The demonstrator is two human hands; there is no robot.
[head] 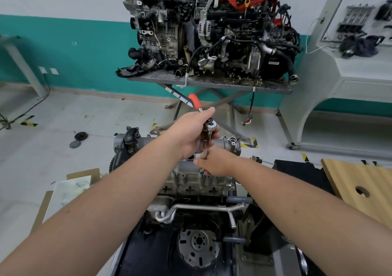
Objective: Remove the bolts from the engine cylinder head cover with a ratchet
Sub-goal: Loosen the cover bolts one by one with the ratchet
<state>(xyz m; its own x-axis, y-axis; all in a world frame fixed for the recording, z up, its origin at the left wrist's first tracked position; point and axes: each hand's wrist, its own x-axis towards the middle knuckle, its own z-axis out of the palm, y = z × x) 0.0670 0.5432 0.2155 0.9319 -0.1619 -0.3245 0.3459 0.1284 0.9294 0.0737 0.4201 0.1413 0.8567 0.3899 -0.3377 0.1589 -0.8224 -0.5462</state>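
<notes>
The grey cylinder head cover tops the engine in front of me, with small bolts along its near edge. My left hand grips the head of a ratchet whose orange handle points up and away to the left. A thin extension bar runs down from the ratchet head toward the cover. My right hand pinches the lower part of that bar just above the cover's edge. The bar's tip and the bolt under it are hidden by my fingers.
Two larger engines stand on a metal table behind. A wooden board with a hole lies at right, cardboard and a panel at left. A pulley disc lies on the floor. A white training console stands far right.
</notes>
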